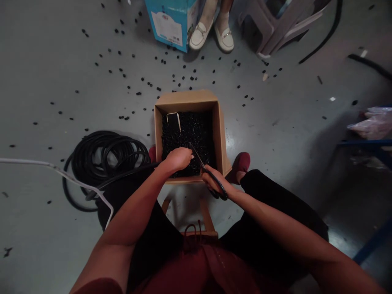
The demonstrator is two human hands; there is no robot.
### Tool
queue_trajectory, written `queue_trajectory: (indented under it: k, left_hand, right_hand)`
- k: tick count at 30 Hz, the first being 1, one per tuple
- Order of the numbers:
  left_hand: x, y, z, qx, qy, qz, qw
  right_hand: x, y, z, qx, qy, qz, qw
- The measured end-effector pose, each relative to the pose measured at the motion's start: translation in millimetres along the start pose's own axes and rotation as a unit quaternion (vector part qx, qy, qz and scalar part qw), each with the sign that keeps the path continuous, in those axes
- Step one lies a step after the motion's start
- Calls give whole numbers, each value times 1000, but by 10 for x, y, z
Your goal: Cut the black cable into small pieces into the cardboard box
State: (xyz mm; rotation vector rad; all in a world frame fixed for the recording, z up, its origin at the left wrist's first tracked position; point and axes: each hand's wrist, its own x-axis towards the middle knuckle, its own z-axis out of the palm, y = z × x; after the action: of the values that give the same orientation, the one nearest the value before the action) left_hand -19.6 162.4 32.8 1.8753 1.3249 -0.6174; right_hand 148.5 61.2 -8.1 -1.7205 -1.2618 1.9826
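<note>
I sit over a cardboard box (221, 134) filled with small black cut pieces (196, 130). My left hand (178, 158) is closed round the end of a black hose (122, 176) that runs in from a coil on the floor at my left. My right hand (216, 179) grips black scissors (203, 168), whose blades point up and left toward my left hand over the box. A phone (173, 119) lies on the black pieces at the box's far left corner.
A coil of black hose (105, 157) lies on the grey floor at left, with a white cable (61, 173) across it. Black bits litter the floor. Another person's feet in white shoes (211, 34) stand beside a blue carton (170, 20). Plastic stools (275, 24) stand at the back right.
</note>
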Motion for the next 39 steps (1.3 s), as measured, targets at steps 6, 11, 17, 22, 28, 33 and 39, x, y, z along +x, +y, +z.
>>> queue_trajectory:
  k: [6,11,17,22,28,33,39]
  left_hand:
    - [-45,11,-194,-91,68,50,992]
    - [-135,-3,-288,-242,87,76,963]
    - [-226,45,-297,-303,30,117,945]
    - [-283,42,-335,-280,31,123,952]
    - [-323,-14,-450,-200,70,101,972]
    - [-367,-175,-609,-179,156,71,969]
    - [-399,-243,-681,-172,174,69,967]
  right_hand:
    - [51,-177,-87,106,12,3,994]
    - [153,-440,-299,139,96,-59,984]
    - [228,-640,-461,172,116,-118,971]
    - [253,-747,-492,175,118,-121,970]
    - [253,-815,-554,149,130,-127,972]
    - [173,-770,-524,35,104,-107,988]
    - [76,-629,-432,-90,40,-112,989]
